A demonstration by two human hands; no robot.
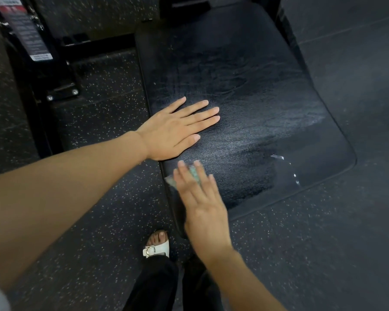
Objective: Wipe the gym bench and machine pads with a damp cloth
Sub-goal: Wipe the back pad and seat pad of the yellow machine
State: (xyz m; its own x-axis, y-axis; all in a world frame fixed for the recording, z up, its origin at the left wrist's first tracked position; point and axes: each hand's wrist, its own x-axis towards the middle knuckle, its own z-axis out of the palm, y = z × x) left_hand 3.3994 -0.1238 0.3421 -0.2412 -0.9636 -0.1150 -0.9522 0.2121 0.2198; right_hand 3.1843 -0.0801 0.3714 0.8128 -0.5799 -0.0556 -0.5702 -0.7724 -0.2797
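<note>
Speckled black floor (pixel 94 198) is surrounding the dark padded surface (pixel 245 75) in front of us. We are resting our left hand (pixel 177 129) flat on it, fingers straight and spread. Our right hand (pixel 202 203), blurred, is pressing a pale green cloth (pixel 170 181) with straight fingers against the surface's near-left edge, just beside the left hand. Wet streaks (pixel 279 131) are glistening across the padding.
</note>
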